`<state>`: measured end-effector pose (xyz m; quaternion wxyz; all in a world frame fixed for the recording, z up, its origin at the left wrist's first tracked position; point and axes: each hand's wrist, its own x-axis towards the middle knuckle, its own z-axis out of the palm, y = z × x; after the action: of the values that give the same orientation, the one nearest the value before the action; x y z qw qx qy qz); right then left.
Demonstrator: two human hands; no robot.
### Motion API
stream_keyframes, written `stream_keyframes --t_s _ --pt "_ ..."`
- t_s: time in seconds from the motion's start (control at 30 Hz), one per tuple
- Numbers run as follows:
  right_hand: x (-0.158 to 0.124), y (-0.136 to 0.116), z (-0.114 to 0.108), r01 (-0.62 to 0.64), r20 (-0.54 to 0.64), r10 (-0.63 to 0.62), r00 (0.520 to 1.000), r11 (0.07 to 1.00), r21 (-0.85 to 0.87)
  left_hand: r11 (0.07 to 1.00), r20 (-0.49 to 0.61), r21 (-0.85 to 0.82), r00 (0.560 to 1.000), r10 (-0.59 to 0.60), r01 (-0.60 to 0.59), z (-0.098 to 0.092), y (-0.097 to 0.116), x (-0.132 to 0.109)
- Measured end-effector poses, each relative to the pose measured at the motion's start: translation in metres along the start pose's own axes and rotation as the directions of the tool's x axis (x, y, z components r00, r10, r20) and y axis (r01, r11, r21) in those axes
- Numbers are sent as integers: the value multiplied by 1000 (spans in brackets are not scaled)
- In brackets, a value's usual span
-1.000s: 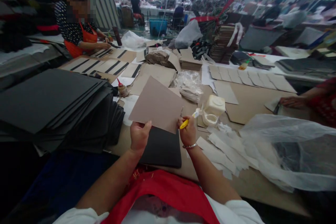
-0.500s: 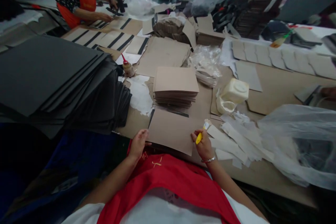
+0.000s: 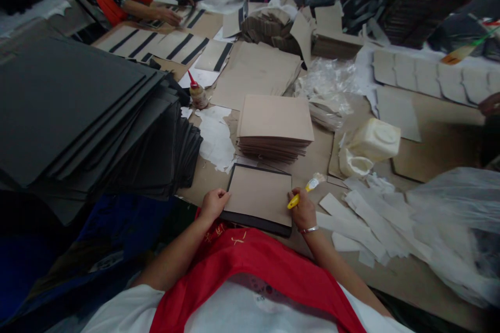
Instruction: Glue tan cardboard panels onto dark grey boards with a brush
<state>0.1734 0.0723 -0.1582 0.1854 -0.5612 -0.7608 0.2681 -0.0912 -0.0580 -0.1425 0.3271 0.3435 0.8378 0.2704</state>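
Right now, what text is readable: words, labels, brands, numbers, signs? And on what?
Nothing reads with certainty.
Red apron: gold characters, folded and too blurred to read.
White shirt: small print at the chest, partly under the apron, too blurred.
Blue material, lower left: pale mark, too blurred.
Yellow brush in the right hand: no lettering I can make out.
Cream container: same.

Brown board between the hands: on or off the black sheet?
On: the brown board lies over the black sheet, whose dark edges show near and far.
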Motion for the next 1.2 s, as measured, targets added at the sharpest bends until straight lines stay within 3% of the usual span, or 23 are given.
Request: stream_keyframes --t_s 0.2,0.5,0.73,0.97,1.03,1.1,1.2 --pt "6 2 6 -12 29 14 999 999 -53 1000 2 28 1000 -15 15 1 -3 6" --pt "9 -9 -1 -91 141 115 983 982 -165 989 92 148 996 -18 4 -1 -6 13" --pt "12 -14 -6 -58 170 102 980 968 -245 984 123 175 992 -6 -16 1 -8 18" --pt "17 -33 -9 6 225 105 969 895 -446 876 141 476 990 12 -78 -14 11 20" --pt "19 -36 -12 8 193 99 976 873 -488 808 93 570 989 117 -149 -19 18 19" --pt "19 -37 -20 21 174 77 982 865 -501 719 117 624 946 303 -307 -20 25 18" --pt "15 -39 -40 17 92 27 995 896 -444 559 365 562 789 493 -610 -13 33 14"
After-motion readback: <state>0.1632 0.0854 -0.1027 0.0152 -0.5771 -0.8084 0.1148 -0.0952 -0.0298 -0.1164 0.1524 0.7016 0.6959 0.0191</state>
